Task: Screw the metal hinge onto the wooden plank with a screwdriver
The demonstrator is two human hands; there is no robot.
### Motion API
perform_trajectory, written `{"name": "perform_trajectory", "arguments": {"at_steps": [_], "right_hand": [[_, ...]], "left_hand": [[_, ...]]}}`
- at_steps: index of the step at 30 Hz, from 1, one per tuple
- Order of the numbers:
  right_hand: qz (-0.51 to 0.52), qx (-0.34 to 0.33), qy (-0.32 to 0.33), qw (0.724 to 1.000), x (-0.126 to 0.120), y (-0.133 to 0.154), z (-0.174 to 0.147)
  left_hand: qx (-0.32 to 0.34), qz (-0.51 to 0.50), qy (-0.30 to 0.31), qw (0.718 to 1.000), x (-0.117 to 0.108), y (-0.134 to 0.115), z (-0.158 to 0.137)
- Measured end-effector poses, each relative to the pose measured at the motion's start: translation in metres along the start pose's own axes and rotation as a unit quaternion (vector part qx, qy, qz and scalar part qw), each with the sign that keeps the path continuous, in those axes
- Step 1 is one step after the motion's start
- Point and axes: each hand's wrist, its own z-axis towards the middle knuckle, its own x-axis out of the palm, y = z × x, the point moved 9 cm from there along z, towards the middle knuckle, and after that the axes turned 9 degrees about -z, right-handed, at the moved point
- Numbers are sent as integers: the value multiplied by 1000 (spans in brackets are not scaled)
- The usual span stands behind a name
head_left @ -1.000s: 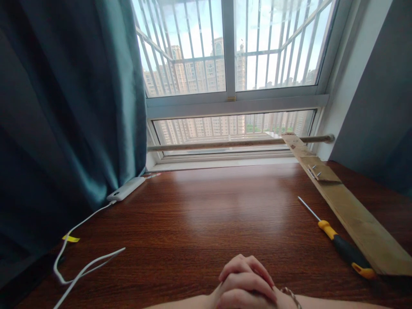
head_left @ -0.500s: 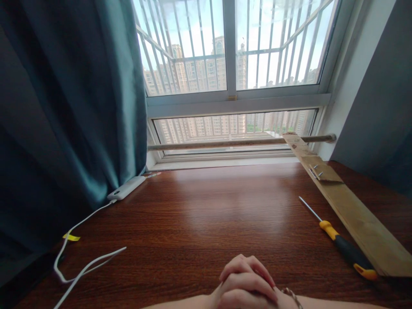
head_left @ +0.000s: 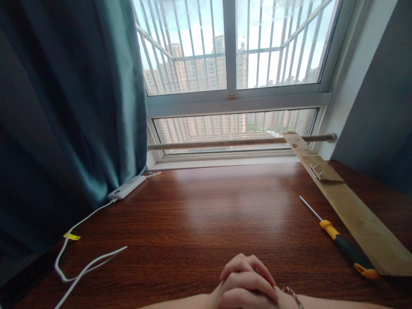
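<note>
Yellow and black, the screwdriver (head_left: 338,240) lies toward the right of the desk (head_left: 193,223), its handle (head_left: 329,231) alongside a brown strip (head_left: 358,214); whether they touch, I can't tell. At the bottom of my view, both hands (head_left: 247,282) are clasped together, fingers curled over, gripping no object I can see. From this remote seat I'd expect the tool to be rigid, fairly light and heavier at the handle, so I'd take hold around its dark section (head_left: 351,252) rather than the thin, probably slick shaft (head_left: 310,208). The strip looks thin and bendable.
</note>
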Motion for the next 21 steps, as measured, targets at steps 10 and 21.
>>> {"name": "perform_trajectory", "arguments": {"at_steps": [10, 21], "right_hand": [[-38, 30, 26, 998, 10, -13, -3], [28, 8, -30, 999, 2, -14, 2]], "left_hand": [[13, 13, 26, 999, 5, 14, 2], [-2, 12, -18, 1000, 5, 28, -3]]}}
